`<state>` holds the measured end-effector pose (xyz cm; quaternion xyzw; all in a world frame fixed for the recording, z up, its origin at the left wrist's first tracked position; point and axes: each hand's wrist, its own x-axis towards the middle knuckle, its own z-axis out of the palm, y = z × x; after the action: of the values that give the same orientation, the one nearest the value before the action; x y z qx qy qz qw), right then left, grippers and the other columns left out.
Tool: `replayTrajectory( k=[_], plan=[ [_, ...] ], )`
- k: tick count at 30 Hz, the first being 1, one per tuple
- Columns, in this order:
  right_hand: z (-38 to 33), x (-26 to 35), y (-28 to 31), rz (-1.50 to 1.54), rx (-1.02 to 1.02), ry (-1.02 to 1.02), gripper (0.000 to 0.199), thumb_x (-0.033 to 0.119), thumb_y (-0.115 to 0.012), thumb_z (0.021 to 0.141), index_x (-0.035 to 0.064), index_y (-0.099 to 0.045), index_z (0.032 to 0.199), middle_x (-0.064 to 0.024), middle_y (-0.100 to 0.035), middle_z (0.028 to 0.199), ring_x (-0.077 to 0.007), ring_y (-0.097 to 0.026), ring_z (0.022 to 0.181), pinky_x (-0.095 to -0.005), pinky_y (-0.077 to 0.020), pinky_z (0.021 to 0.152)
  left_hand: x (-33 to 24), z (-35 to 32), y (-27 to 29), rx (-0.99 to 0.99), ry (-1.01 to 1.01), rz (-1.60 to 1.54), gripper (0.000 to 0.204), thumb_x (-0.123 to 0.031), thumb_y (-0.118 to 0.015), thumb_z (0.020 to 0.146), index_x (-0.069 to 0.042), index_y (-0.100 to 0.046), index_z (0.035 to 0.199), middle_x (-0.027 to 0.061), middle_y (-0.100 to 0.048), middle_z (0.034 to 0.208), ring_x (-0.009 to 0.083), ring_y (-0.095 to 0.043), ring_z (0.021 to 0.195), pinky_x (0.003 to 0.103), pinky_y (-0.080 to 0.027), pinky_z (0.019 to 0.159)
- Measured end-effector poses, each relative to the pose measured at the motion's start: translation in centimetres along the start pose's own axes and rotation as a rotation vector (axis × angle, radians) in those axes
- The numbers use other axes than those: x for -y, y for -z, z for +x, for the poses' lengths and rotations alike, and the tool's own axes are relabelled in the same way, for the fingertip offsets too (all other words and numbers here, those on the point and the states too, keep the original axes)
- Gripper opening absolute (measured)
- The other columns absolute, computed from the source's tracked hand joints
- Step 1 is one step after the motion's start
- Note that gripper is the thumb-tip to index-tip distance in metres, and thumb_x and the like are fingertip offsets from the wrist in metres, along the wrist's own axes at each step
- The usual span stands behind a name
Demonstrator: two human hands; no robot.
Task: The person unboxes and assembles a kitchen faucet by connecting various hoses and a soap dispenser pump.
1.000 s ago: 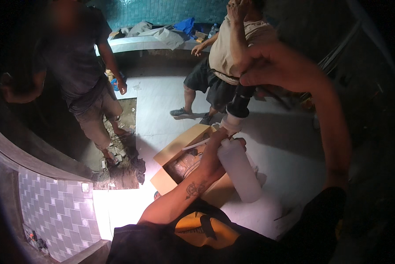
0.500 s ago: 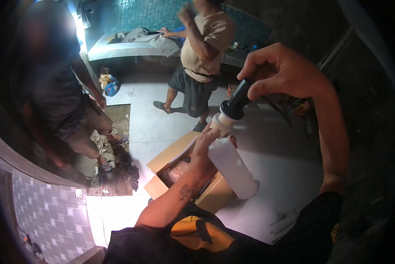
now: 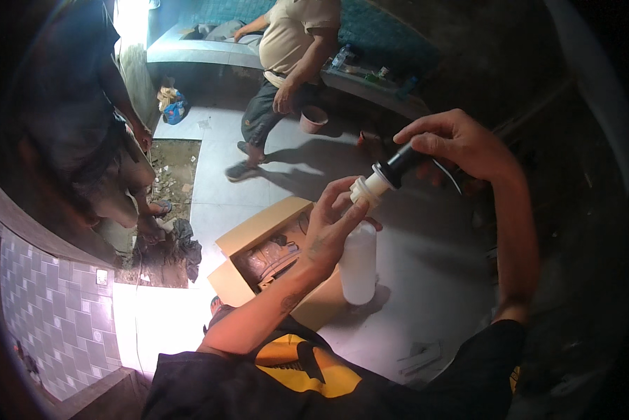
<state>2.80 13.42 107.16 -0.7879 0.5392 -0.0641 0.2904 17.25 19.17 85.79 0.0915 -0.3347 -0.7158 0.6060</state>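
Before my chest I hold what looks like a built-in soap dispenser. Its white bottle [image 3: 358,269] hangs below my left hand [image 3: 332,231], whose fingers are closed round the pale threaded neck and nut [image 3: 368,189]. My right hand [image 3: 461,143] grips the black pump head [image 3: 402,165] at the top, thumb and fingers on either side of it. A thin curved spout [image 3: 450,176] shows under that palm. Behind my left forearm stands an open cardboard box [image 3: 258,227] with plastic-wrapped parts and a dark slim item inside.
On the left stands a person in dark clothes [image 3: 62,105] beside a broken floor patch [image 3: 174,164]. Another person in a light shirt [image 3: 297,42] is farther back, near a bucket [image 3: 313,120]. Bottles [image 3: 341,57] line the tiled ledge. White strips [image 3: 419,355] lie on the floor.
Both hands have shifted with the dispenser, and the bottle now hangs more upright. My right hand sits lower, exposing the spout. The person in the light shirt has moved left and lowered an arm.
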Motion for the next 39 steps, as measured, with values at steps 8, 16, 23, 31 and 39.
replayTrajectory(
  k=[8,16,23,31,39],
  plan=[
    [0.1,-2.4,1.0,-0.095,0.099,0.419,0.043,0.029,-0.061,0.091,0.0092,-0.057,0.129,-0.0119,-0.067,0.101,-0.0157,-0.062,0.096,-0.0302,-0.0490,0.085,0.0,-0.4,-0.4,0.094,0.251,-0.078,0.054,-0.046,-0.052,0.095,-0.005,-0.044,0.128,0.0100,-0.059,0.109,0.0189,-0.065,0.082,0.029,-0.055,0.068],
    [2.5,-1.6,-4.8,0.861,-0.114,0.845,0.101,0.082,-0.034,0.078,0.0164,-0.011,0.152,-0.0328,-0.032,0.142,-0.0410,-0.054,0.117,-0.0499,-0.0432,0.101,-2.8,1.0,0.1,0.436,0.424,-0.479,0.058,-0.054,-0.046,0.094,-0.004,-0.050,0.123,0.0076,-0.063,0.094,0.0213,-0.064,0.078,0.034,-0.052,0.067],
    [6.2,0.7,-10.0,0.837,-0.225,1.234,0.115,0.001,-0.079,0.066,0.0260,-0.001,0.148,-0.0309,-0.055,0.115,-0.0364,-0.069,0.084,-0.0387,-0.0603,0.065,-6.9,1.1,0.0,0.500,0.499,-0.939,0.038,-0.036,-0.040,0.101,-0.003,-0.053,0.111,0.0108,-0.061,0.093,0.0233,-0.060,0.079,0.038,-0.049,0.071],
    [6.5,3.7,-11.2,0.918,-0.248,0.771,0.100,-0.004,-0.071,0.069,0.0262,-0.010,0.142,-0.0217,-0.061,0.098,-0.0259,-0.069,0.071,-0.0375,-0.0589,0.061,-7.7,0.3,2.6,0.368,0.484,-0.969,0.037,-0.031,-0.041,0.100,0.004,-0.053,0.102,0.0137,-0.058,0.085,0.0334,-0.060,0.077,0.036,-0.054,0.061],
    [7.1,6.2,-13.4,0.906,-0.288,0.719,0.085,-0.007,-0.066,0.070,0.0229,-0.021,0.136,-0.0242,-0.060,0.101,-0.0278,-0.069,0.076,-0.0386,-0.0580,0.062,-8.5,0.0,5.1,0.376,0.386,-0.870,0.031,-0.027,-0.039,0.098,-0.001,-0.054,0.104,0.0130,-0.057,0.084,0.0329,-0.060,0.078,0.035,-0.055,0.056]
  ],
)
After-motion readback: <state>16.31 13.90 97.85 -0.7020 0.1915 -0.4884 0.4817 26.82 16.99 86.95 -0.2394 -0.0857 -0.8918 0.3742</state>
